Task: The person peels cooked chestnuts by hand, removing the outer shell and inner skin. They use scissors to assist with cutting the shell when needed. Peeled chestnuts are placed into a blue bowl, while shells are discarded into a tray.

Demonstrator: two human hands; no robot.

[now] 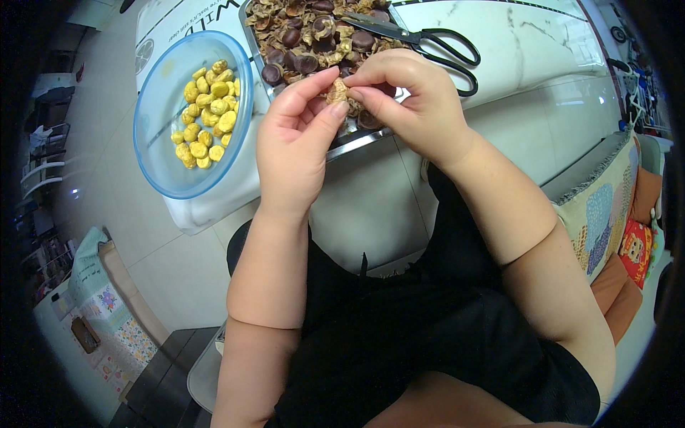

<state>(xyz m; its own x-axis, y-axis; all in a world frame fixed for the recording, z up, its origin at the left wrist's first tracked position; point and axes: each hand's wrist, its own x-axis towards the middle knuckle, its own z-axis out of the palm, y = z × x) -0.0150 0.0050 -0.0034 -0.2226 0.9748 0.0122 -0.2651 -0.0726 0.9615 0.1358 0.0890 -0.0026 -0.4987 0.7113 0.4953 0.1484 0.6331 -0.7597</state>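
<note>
Between the fingertips of my left hand (300, 135) and my right hand (414, 103) is a chestnut (337, 90) with brownish, wrinkled skin on it. Both hands pinch it from either side, above the near edge of a metal tray (364, 143). That tray holds dark brown whole chestnuts (307, 64) and torn pieces of shell. Black-handled scissors (428, 43) lie across the tray's far right, blades over the shells and handles on the table. Left of my left hand, a clear bluish oval bowl (153, 160) contains several peeled yellow chestnuts (210, 107).
The white marbled table (528, 43) stretches to both sides of the tray. Tiled floor (171, 278) shows beyond its near edge. On the right is a sofa with a patterned cushion (603, 207). A patterned cloth (107, 307) covers something at the lower left.
</note>
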